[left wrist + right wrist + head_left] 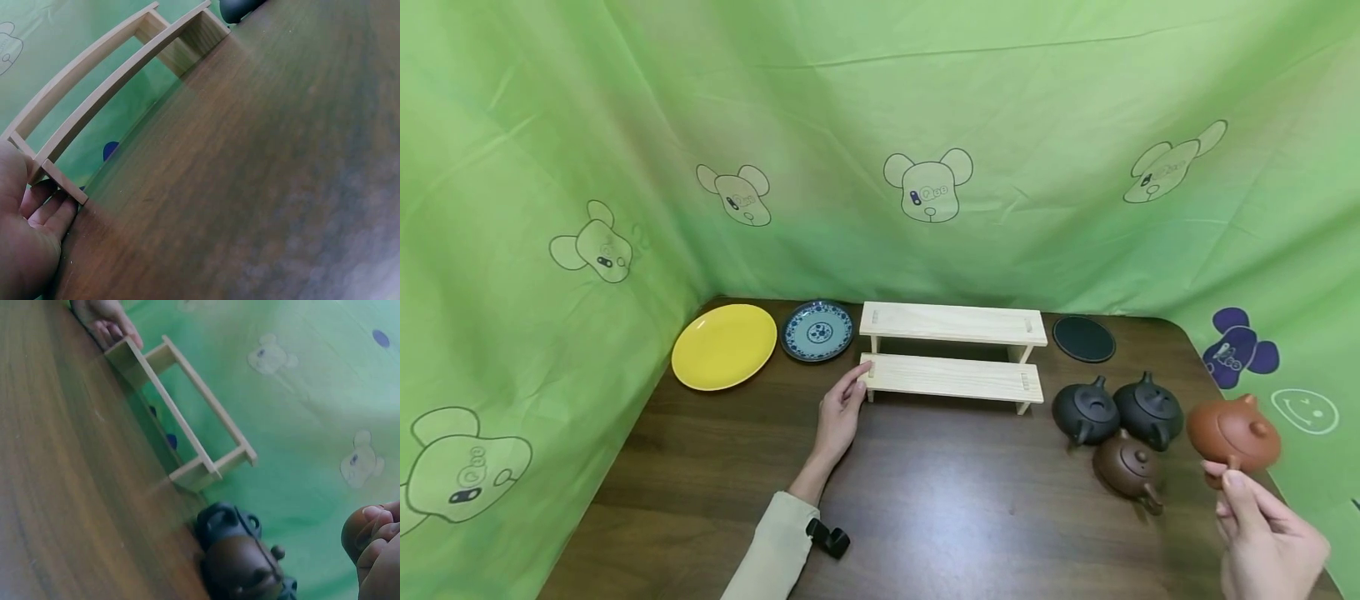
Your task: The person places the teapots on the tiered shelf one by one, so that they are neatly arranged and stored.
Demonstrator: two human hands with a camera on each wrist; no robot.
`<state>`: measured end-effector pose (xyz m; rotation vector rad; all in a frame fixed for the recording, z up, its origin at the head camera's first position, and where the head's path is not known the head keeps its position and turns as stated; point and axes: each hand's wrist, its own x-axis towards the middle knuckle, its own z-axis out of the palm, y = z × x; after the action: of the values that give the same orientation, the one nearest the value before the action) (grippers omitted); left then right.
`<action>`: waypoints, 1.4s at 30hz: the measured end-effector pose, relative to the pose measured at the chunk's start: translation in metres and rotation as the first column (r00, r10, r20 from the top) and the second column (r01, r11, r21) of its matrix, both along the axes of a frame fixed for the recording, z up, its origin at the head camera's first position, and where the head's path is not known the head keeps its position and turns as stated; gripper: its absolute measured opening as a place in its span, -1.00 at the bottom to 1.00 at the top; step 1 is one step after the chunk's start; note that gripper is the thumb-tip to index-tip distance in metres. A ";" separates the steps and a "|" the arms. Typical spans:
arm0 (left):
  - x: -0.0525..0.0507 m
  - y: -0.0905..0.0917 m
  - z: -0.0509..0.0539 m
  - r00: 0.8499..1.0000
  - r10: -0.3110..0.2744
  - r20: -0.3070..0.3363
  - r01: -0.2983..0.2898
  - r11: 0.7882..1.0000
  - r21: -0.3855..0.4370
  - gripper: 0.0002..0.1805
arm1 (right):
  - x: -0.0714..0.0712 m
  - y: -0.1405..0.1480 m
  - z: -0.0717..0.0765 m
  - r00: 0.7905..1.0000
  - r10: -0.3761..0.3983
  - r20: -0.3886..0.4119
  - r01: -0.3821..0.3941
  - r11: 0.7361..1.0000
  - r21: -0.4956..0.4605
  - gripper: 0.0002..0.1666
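Observation:
My left hand (pixel 838 417) is at the left end of a pale two-step wooden stand (pixel 951 377). It holds the lower step's end, one finger on top; in the left wrist view the other fingers (pixel 53 212) curl beside the leg. At the right, my right hand (pixel 1262 533) pinches the handle of a reddish-brown clay teapot (pixel 1221 429), which hangs above the table's right edge. Two black teapots (pixel 1084 412) (pixel 1150 412) and a dark brown teapot (pixel 1127 467) stand close together left of it. Fingers partly hide the held teapot (pixel 353 534) in the right wrist view.
A yellow plate (pixel 724 346) and a blue patterned plate (pixel 817 332) lie left of the stand. A dark round mat (pixel 1084 339) lies to its right. Green cloth (pixel 820 167) printed with bear heads surrounds the brown wooden table (pixel 940 500).

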<state>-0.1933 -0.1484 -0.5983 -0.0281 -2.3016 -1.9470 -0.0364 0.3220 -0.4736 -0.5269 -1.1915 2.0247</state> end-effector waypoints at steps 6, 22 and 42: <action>0.003 0.003 0.006 1.000 0.024 -0.012 -0.024 0.999 -0.023 -0.57 | -0.008 -0.014 0.009 0.988 0.144 -0.056 -0.142 0.989 0.028 -0.83; 0.003 0.002 0.005 0.999 0.005 -0.047 -0.006 1.000 -0.022 -0.60 | -0.037 -0.060 0.025 0.890 0.452 -0.059 -0.433 0.879 0.201 -0.72; -0.001 0.000 -0.004 0.999 -0.005 -0.043 0.005 1.000 -0.009 -0.61 | -0.063 -0.119 0.020 0.810 0.585 0.045 -0.569 0.764 0.305 -0.77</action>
<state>-0.1943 -0.1484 -0.6026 -0.0757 -2.2854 -1.9195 -0.0992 0.2028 -0.4533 0.0748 -1.7558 2.2589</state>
